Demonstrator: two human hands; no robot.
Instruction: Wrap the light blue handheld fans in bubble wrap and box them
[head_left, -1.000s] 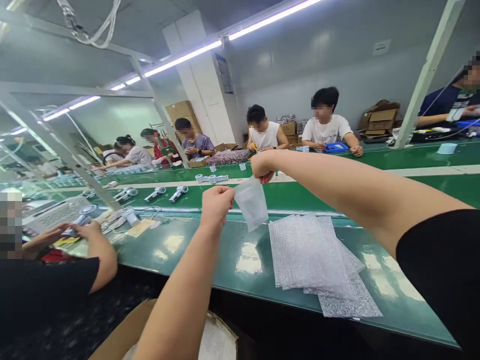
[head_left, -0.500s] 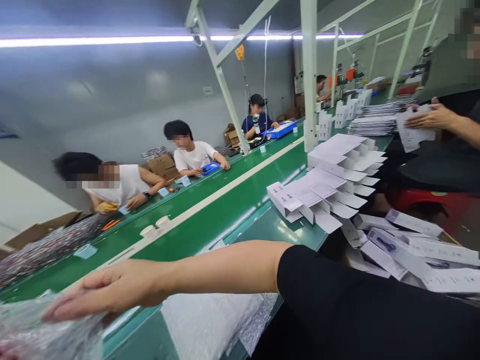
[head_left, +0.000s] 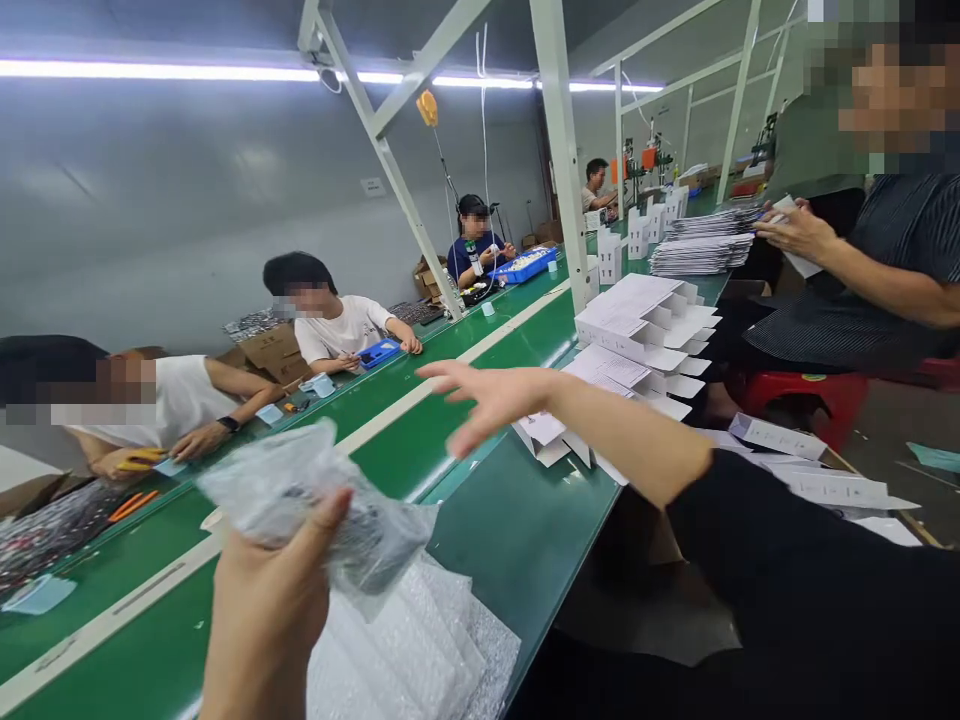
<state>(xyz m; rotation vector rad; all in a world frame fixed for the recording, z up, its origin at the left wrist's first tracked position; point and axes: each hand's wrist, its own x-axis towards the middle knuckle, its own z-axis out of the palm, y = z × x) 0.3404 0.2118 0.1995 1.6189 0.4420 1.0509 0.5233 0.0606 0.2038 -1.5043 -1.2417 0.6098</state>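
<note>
My left hand grips a clear bubble-wrap pouch, thumb laid across its front. Something dark shows through the plastic, too blurred to name. Fingers spread and holding nothing, my right hand hovers above the green bench, just left of a stack of white cartons whose end flaps stand open. Below the pouch, flat white bubble-wrap bags lie in an overlapping pile at the bench's near edge.
A green conveyor runs along the bench, with several people on its far side. At right a co-worker's hands hold white card beside a flat stack. Loose printed boxes lie lower right. A pale post rises behind the cartons.
My right hand has come off the bubble-wrap pouch and swung right toward the cartons. My left hand has risen into view with the pouch. The camera has turned right.
</note>
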